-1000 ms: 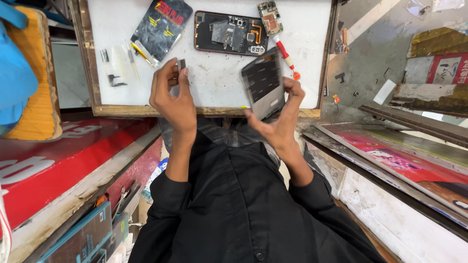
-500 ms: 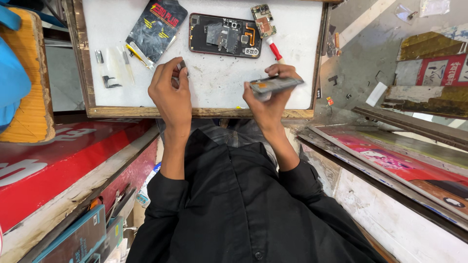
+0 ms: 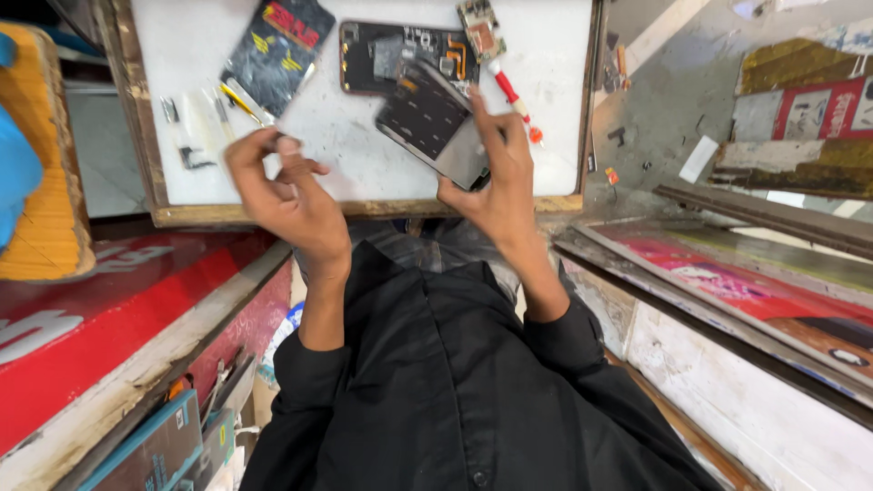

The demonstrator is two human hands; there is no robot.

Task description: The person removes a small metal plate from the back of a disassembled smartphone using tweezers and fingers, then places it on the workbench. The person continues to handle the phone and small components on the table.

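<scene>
My right hand (image 3: 496,177) grips a flat dark phone panel (image 3: 429,120), tilted over the white work board (image 3: 364,164). Just beyond it an opened phone body (image 3: 373,55) lies on the board with its inner parts showing. My left hand (image 3: 286,195) hovers over the board's near edge with thumb and fingertips pinched together; whether a small part is in them cannot be made out. A red-handled screwdriver (image 3: 511,95) lies right of the phone body, behind my right hand.
A dark printed pouch (image 3: 277,50) and small metal tools (image 3: 195,127) lie on the board's left side. A small circuit board (image 3: 480,25) sits at the top edge. An orange and blue object (image 3: 36,173) stands at the left; red panels flank both sides.
My right hand has turned the phone panel from edge-on to face up and lifted it toward the opened phone. My left hand has drawn back from the board and pinched its fingers.
</scene>
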